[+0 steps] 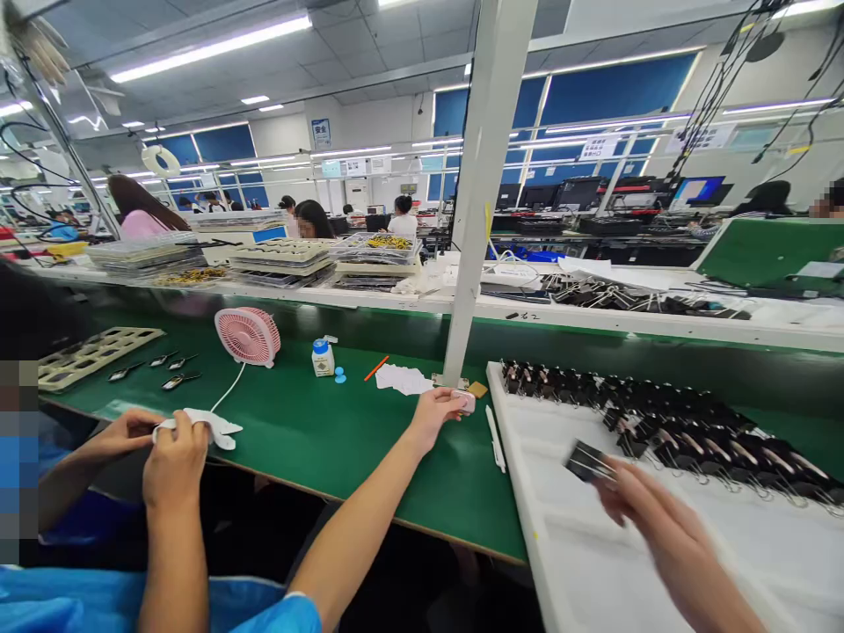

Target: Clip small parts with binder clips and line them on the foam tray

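Note:
My left hand (pixel 432 418) reaches out over the green bench and pinches a small, rounded, pinkish-white object (pixel 465 402) whose kind I cannot make out. A tan block (pixel 477 389) sits just beyond it. Over the white tray (pixel 560 505) my right hand (pixel 629 497), blurred by motion, is closed on a black binder clip (pixel 584 461) with metal handles. Whether the clip grips anything is unclear. Rows of black binder clips (pixel 699 440) stand in the tray's far part, with pinkish pieces showing among them.
At left, a co-worker's hands (pixel 177 453) hold a white cloth (pixel 221 429). A pink fan (pixel 248 337), a blue-capped bottle (pixel 323 358), white papers (pixel 402 379) and a white pen (pixel 494 440) lie across the bench. A white post (pixel 484 176) rises behind my left hand.

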### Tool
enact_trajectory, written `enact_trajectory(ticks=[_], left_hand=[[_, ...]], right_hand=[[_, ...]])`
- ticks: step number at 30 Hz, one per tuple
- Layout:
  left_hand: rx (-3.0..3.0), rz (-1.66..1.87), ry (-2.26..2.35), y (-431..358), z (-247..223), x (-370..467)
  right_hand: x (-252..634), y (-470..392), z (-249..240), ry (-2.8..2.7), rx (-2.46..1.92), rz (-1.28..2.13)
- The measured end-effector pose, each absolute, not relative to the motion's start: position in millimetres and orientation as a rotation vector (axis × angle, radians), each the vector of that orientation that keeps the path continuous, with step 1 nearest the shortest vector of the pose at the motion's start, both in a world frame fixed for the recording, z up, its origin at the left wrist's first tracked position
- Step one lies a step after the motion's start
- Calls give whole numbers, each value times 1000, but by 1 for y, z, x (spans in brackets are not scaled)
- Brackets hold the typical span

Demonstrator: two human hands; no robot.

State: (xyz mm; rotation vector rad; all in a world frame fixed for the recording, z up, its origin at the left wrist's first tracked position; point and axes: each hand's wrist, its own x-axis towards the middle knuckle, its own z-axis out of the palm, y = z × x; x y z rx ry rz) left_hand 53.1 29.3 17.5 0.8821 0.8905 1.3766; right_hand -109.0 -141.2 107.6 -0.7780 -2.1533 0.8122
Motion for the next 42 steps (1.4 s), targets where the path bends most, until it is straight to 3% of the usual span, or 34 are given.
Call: enact_trajectory(ticks=[8, 11, 34, 37, 42], left_hand=[[778, 1322, 825, 43, -3, 70], [775, 1286, 821, 49, -8, 70], [971, 1159, 935, 36, 10, 84], [968, 1129, 932, 38, 13, 83], [931, 1191, 903, 54, 7, 85]], right_hand=[[227, 0, 48, -1693, -1072, 862], [290, 9, 23, -1591, -1091, 995], [283, 6, 24, -1685, -1191, 960], [292, -14, 41, -1605, -1276, 760], [390, -102, 39, -1084, -1314, -18]])
